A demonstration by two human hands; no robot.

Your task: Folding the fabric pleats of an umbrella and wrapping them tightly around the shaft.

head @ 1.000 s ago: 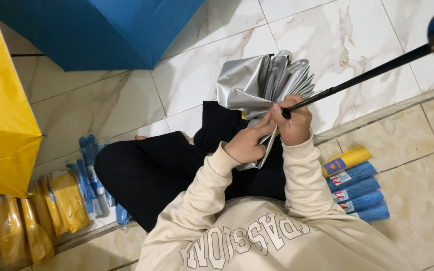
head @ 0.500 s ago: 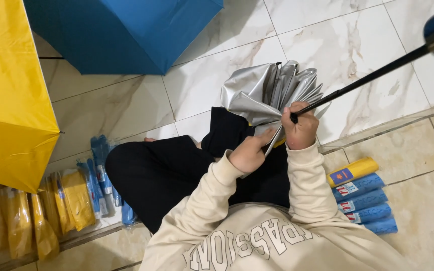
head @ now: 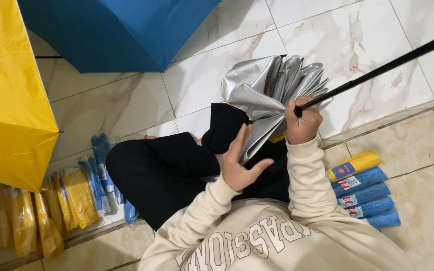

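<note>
I sit on the floor in black trousers and a cream sweatshirt. My right hand point(head: 302, 123) grips the black shaft point(head: 377, 68) of a collapsed umbrella whose silver canopy folds point(head: 272, 88) bunch up above my knee. My left hand point(head: 239, 163) is spread, fingers apart, with its fingertips against a hanging silver fold of the canopy. The shaft runs up and off the right edge of the view.
An open yellow umbrella point(head: 6, 95) fills the left side and an open blue umbrella point(head: 121, 30) the top. Wrapped yellow and blue folded umbrellas point(head: 61, 200) lie at my left. A stack of sleeved umbrellas point(head: 362, 188), one yellow and several blue, lies at my right on marble tiles.
My left hand has let go near the shaft and dropped lower, fingers now spread against the silver fabric. My right hand keeps its grip on the shaft.
</note>
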